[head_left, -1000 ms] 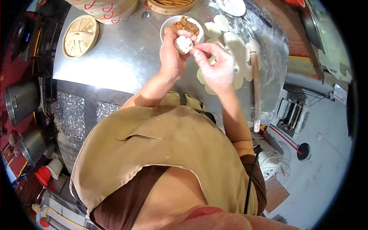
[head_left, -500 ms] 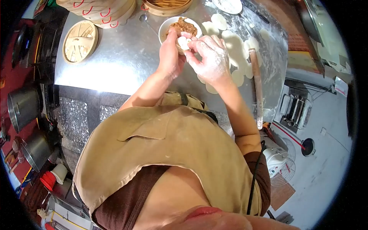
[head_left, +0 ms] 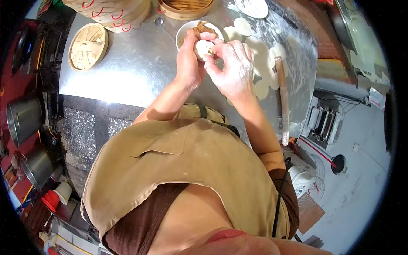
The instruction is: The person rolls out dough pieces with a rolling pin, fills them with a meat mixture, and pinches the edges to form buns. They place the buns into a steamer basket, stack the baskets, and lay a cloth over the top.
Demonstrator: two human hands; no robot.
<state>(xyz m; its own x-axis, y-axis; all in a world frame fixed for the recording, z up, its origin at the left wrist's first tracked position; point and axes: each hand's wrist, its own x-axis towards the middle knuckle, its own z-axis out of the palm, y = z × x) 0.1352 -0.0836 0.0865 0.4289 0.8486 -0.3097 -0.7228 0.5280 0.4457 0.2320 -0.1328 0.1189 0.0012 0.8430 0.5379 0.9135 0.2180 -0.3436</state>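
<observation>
Between my hands is a small white filled bun [head_left: 204, 49] with gathered dough on top. My left hand [head_left: 188, 63] cups it from the left, fingers curled around its far side. The flour-dusted right hand [head_left: 233, 70] pinches the dough edge from the right with thumb and fingertips. Just beyond the hands, partly covered by them, stands a white bowl [head_left: 182, 35] of brown minced filling [head_left: 205, 29]. Flat round dough wrappers [head_left: 262, 88] lie to the right of my right hand, several of them overlapping. Next to them rests a wooden rolling pin [head_left: 282, 100].
Stacked bamboo steamers [head_left: 112, 12] stand at the far left, with a steamer lid [head_left: 88, 46] nearer me. Another steamer basket [head_left: 185, 10] sits at the back beside a spoon [head_left: 160, 22]. A floury white plate [head_left: 253, 6] is at the far right of the metal table [head_left: 127, 80].
The bun shows more of its pleated top now, as my right fingers have shifted slightly along its edge. My left hand stays around it, and the view has moved a little.
</observation>
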